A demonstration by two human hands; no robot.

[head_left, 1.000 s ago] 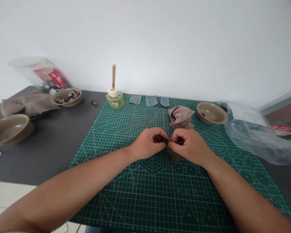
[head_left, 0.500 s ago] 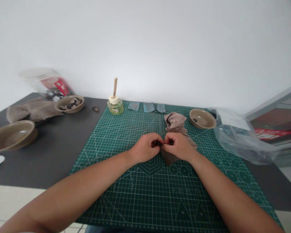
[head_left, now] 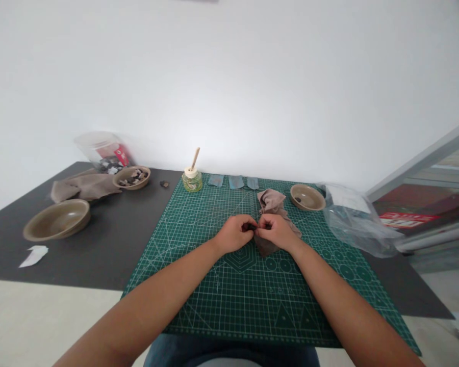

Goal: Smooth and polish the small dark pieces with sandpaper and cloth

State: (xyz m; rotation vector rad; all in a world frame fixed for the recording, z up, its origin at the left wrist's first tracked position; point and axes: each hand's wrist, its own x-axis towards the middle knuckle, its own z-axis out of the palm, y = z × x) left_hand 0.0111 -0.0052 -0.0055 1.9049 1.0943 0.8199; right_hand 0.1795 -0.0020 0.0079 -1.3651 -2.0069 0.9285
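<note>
Over the green cutting mat [head_left: 229, 300], my left hand [head_left: 235, 233] and my right hand [head_left: 277, 231] meet fingertip to fingertip. My left fingers pinch a small dark piece, partly hidden by the fingers. A brown cloth [head_left: 271, 200] lies crumpled behind and under my right hand, and its darker corner hangs below the palm. My right thumb and index finger are closed at the cloth's edge, touching the dark piece; exactly what lies between them is too small to tell.
A bowl with a dark piece [head_left: 308, 198] and a plastic bag [head_left: 357, 219] are at the right. A glass diffuser [head_left: 192, 180] and blue-grey patches [head_left: 236, 182] line the back. Leftward are a bowl of pieces [head_left: 132, 178], a larger bowl [head_left: 57, 220], cloth [head_left: 86, 187] and a plastic jar [head_left: 105, 153].
The camera view has shifted, showing more of the left side and my lap. Both hands stay together in nearly the same pose at the cloth.
</note>
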